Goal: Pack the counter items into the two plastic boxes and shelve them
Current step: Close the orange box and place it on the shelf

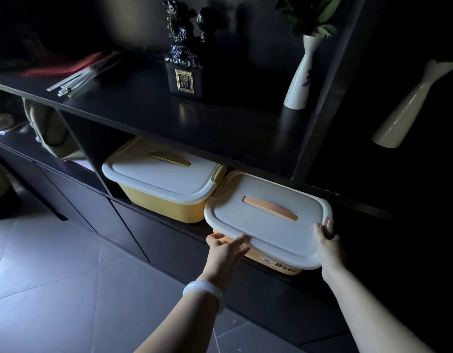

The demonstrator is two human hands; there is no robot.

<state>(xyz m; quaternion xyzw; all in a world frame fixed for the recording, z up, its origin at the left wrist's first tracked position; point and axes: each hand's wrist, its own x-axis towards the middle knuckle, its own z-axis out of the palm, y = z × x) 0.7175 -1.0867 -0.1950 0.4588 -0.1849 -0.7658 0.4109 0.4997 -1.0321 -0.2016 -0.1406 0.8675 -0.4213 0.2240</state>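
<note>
left hand, right hand, orange box between

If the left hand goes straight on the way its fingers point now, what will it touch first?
The left hand already touches the front edge of the orange box; its fingers point along the white lid, so probably only this box.
</note>
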